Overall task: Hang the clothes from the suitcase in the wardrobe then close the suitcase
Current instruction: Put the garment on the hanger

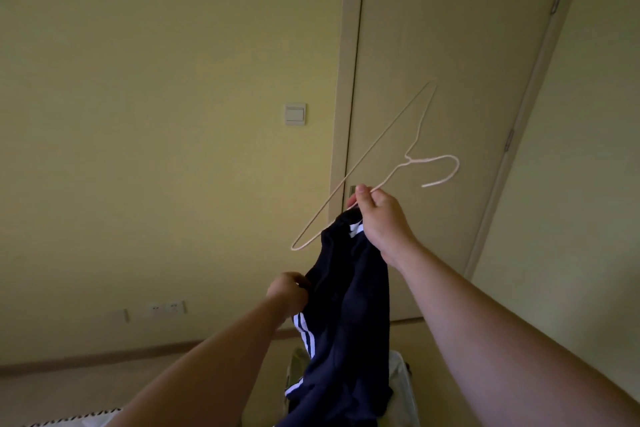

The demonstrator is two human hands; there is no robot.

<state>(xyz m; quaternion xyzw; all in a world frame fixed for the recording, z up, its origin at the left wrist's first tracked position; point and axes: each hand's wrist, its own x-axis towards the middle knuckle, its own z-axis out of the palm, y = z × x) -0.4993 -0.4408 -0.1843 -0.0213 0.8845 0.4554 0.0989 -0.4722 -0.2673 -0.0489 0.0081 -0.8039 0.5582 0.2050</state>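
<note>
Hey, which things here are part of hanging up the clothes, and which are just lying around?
In the job:
wire hanger, pinched in the right hand
dark striped garment, gripped by the left hand

Just there:
light switch
wall sockets

A home bedroom; pale yellow painted walls, a tall cream panelled door (433,62), a square beige wall switch (295,114), white sockets (168,307) near the skirting.

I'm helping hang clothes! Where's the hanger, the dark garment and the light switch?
hanger (427,159), head view, neck below hook
dark garment (349,305), head view, middle folds
light switch (295,114), head view, plate centre
</note>
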